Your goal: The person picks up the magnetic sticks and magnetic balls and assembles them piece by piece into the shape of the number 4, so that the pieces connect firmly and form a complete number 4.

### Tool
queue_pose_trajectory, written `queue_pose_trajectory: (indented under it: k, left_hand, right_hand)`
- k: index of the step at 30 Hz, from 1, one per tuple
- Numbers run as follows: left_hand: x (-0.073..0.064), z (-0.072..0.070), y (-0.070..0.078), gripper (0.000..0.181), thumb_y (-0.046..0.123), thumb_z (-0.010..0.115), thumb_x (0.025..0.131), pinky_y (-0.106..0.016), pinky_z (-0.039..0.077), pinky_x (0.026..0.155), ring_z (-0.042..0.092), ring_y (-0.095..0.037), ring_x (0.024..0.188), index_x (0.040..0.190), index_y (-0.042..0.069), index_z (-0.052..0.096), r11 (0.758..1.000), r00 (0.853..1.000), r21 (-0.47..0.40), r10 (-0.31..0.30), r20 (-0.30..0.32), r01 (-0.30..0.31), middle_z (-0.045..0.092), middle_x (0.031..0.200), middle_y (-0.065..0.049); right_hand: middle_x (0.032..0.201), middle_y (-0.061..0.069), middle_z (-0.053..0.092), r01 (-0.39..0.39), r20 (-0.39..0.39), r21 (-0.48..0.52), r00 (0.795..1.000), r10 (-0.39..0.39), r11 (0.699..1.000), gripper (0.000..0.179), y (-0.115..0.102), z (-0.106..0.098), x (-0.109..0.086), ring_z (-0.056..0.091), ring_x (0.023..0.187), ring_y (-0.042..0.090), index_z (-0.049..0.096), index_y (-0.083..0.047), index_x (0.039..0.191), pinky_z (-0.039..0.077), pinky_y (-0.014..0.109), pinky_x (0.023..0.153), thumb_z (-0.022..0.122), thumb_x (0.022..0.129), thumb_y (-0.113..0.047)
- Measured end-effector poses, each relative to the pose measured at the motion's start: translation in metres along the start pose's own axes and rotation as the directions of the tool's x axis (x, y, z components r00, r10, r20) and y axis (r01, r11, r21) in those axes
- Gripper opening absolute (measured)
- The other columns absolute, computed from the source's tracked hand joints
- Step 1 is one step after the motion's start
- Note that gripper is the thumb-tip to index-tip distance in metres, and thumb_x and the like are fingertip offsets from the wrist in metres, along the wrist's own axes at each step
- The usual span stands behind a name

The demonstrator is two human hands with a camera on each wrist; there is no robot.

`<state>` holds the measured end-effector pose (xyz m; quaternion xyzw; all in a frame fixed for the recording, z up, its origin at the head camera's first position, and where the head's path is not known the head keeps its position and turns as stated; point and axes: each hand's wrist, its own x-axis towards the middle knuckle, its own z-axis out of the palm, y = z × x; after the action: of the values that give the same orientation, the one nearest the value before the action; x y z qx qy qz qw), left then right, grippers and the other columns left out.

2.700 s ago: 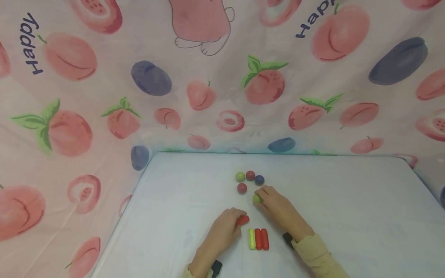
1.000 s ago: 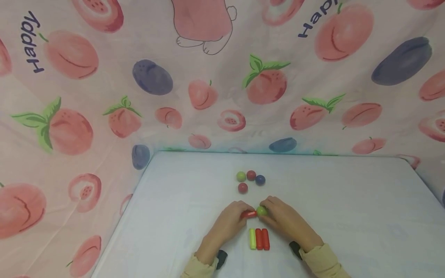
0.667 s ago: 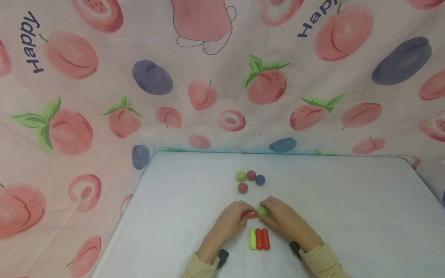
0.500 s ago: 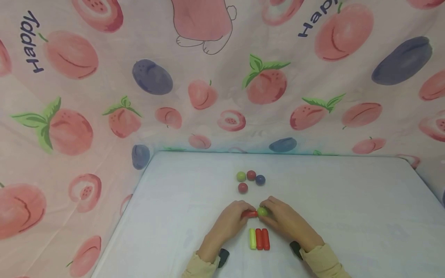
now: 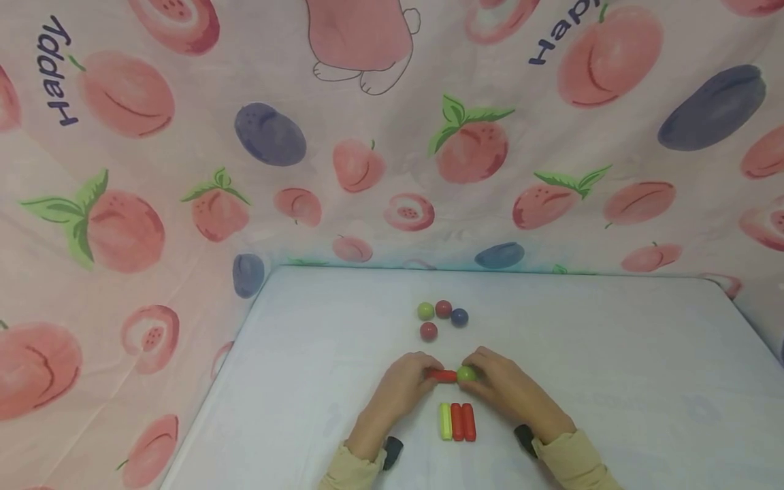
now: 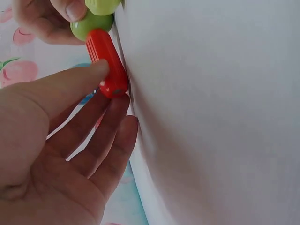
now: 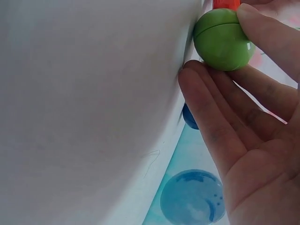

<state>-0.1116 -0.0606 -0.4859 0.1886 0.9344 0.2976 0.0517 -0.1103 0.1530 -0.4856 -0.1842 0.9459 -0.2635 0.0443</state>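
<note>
Rod [image 5: 448, 376] against ball [image 5: 466, 373], back edge [image 5: 551, 274] distant

Red stick [image 5: 447, 376] — left end covered by the left hand [image 5: 401, 386]; cut by the top edge, right wrist view. Green ball [image 5: 465, 374] — right side covered by the right hand [image 5: 502, 378]. Pale green piece [image 6: 102, 4]: cut by the top edge, left wrist view. Sleeves [image 5: 353, 469], printed rabbit [image 5: 361, 34]: cut off, head view.

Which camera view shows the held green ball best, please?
The right wrist view: the green ball appears large and mostly uncovered. The head view shows it small; the left wrist view shows it partly hidden.
</note>
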Motion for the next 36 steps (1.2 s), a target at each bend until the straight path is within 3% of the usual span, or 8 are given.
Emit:
queue_pose_trajectory:
  k: [8, 16, 28, 36]
  left_hand:
    - [0.002, -0.010, -0.001, 0.034, 0.030, 0.073, 0.091, -0.035, 0.052, 0.096, 0.063, -0.016, 0.111, 0.121, 0.017, 0.067, 0.995, 0.993, -0.076, -0.078, -0.092, 0.072, 0.068, 0.117, 0.001]
    - [0.011, -0.020, -0.007, 0.040, 0.032, 0.074, 0.091, -0.035, 0.048, 0.104, 0.055, -0.017, 0.121, 0.126, 0.016, 0.063, 1.000, 0.979, -0.018, -0.006, -0.203, 0.002, 0.062, 0.125, 0.000]
    - [0.027, -0.022, -0.015, 0.042, 0.026, 0.075, 0.090, -0.033, 0.047, 0.106, 0.052, -0.017, 0.126, 0.129, 0.017, 0.061, 1.000, 0.973, 0.014, 0.022, -0.229, -0.019, 0.058, 0.130, 0.001]
    - [0.037, -0.020, -0.016, 0.040, 0.029, 0.074, 0.090, -0.034, 0.045, 0.107, 0.052, -0.018, 0.126, 0.127, 0.017, 0.064, 1.000, 0.978, 0.020, 0.008, -0.209, -0.004, 0.059, 0.130, 0.000]
  right_hand:
    - [0.091, -0.016, 0.058, 0.020, 0.005, -0.001, 1.000, -0.020, 1.000, 0.022, 0.003, 0.000, 0.000, 0.054, 0.084, 0.003, 0.070, -0.020, 0.102, 0.055, 0.032, 0.084, 0.078, 0.085, -0.030]
    - [0.092, -0.015, 0.059, -0.015, 0.021, 0.018, 1.000, 0.014, 1.000, 0.023, 0.002, -0.001, 0.000, 0.055, 0.087, 0.004, 0.070, -0.020, 0.103, 0.055, 0.034, 0.088, 0.078, 0.085, -0.030]
    - [0.093, -0.015, 0.059, -0.051, 0.030, 0.029, 0.998, 0.050, 0.998, 0.024, 0.002, -0.001, 0.000, 0.055, 0.089, 0.005, 0.069, -0.021, 0.105, 0.055, 0.034, 0.090, 0.078, 0.085, -0.031]
    - [0.092, -0.014, 0.059, -0.070, 0.037, 0.025, 0.997, 0.069, 0.997, 0.025, 0.002, -0.001, 0.000, 0.054, 0.087, 0.005, 0.069, -0.020, 0.105, 0.055, 0.034, 0.089, 0.079, 0.085, -0.030]
